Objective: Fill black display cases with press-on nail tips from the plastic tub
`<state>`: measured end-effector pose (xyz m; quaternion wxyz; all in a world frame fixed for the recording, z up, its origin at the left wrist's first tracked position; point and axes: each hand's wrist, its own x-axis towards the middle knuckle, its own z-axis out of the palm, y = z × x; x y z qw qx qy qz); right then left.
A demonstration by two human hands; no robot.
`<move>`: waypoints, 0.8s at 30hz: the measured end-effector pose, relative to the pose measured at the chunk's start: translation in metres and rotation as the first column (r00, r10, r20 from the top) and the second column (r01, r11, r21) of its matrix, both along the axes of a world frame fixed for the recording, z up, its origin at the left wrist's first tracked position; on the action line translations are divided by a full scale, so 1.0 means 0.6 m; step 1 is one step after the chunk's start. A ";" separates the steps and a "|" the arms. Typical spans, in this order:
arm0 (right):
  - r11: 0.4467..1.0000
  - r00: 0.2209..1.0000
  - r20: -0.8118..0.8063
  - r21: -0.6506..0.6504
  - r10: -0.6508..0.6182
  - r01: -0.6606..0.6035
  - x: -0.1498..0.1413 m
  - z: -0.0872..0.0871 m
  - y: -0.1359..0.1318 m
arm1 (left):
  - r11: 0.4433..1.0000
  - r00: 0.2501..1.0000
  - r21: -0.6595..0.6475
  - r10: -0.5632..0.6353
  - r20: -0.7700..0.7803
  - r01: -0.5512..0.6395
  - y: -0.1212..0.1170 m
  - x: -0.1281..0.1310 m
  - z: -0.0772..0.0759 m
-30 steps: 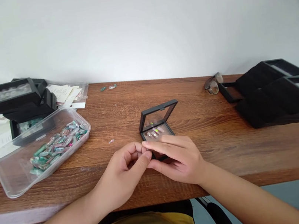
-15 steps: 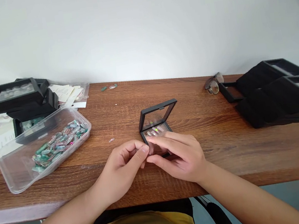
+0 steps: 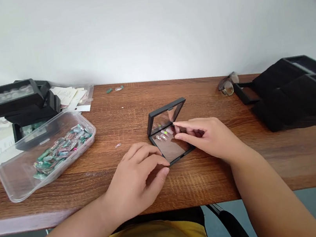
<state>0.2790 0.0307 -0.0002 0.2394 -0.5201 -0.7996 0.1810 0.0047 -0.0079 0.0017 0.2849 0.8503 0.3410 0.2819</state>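
Observation:
A black-framed display case (image 3: 175, 160) stands with its clear lid (image 3: 165, 118) tilted up, on the table in front of me. Across its clear film lies a short row of press-on nails (image 3: 164, 134), some with bright yellow-green decoration. My left hand (image 3: 140, 172) steadies the case, thumb and forefinger at its front left corner. At the right end of the row, my right hand (image 3: 203, 135) has thumb and forefinger bent close over the film. Whatever lies between those fingertips is too small and hidden to make out.
A clear plastic tub (image 3: 9, 178) of loose nails stands left, beside stacked black cases (image 3: 13, 102) and paper cards (image 3: 67, 94). More black cases (image 3: 297, 97) and eyeglasses (image 3: 228, 85) lie right. Loose nails (image 3: 118, 88) lie at the back; a small piece (image 3: 118, 145) lies nearer.
My hands have moved apart from their meeting point at the case's front. The left now touches the front corner; the right has shifted right and back to the row's end.

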 end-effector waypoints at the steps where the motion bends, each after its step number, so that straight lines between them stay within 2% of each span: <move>1: 1.000 1.000 0.000 -0.024 -0.007 0.007 0.001 -0.001 0.001 | 1.000 1.000 0.014 0.008 -0.027 -0.008 0.000 0.000 -0.002; 6: 0.994 0.999 -0.022 -0.105 -0.043 0.040 0.001 -0.002 0.003 | 0.998 0.985 0.054 -0.006 -0.173 0.016 -0.001 -0.002 -0.011; 18: 0.988 0.996 0.010 -0.123 -0.092 0.093 -0.005 -0.009 0.001 | 0.995 0.975 0.099 0.012 -0.221 0.010 -0.002 -0.005 -0.013; 24: 0.976 0.984 -0.020 -0.130 -0.177 0.173 -0.010 -0.002 -0.001 | 0.991 0.976 0.132 0.011 -0.218 0.018 -0.002 -0.005 -0.011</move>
